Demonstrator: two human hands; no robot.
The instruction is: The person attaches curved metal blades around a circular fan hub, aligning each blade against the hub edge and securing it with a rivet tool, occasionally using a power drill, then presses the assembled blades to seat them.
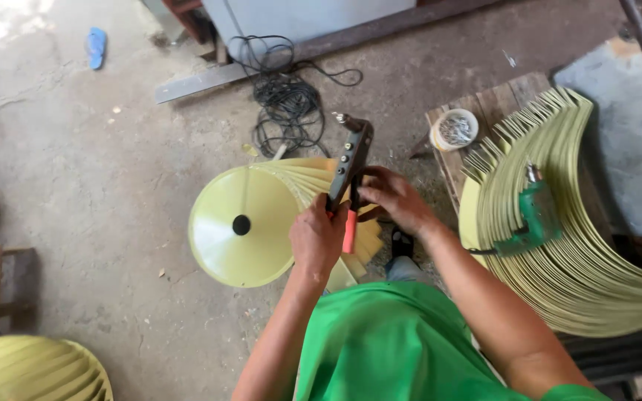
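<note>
Both hands are clamped on the rivet gun (pixel 351 167), left hand (pixel 316 239) low on the handles and right hand (pixel 395 197) just beside it, tool's long axis pointing up and away over the pale yellow cone (pixel 250 223) (sitting right under the left hand).

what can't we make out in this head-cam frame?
- Head view: riveter handles, mostly hidden by left hand and right hand.
- Contents of the small tub: too small.
- Curved strip stack: cut off at right edge.
- Slatted piece: cut off at bottom-left.
</note>
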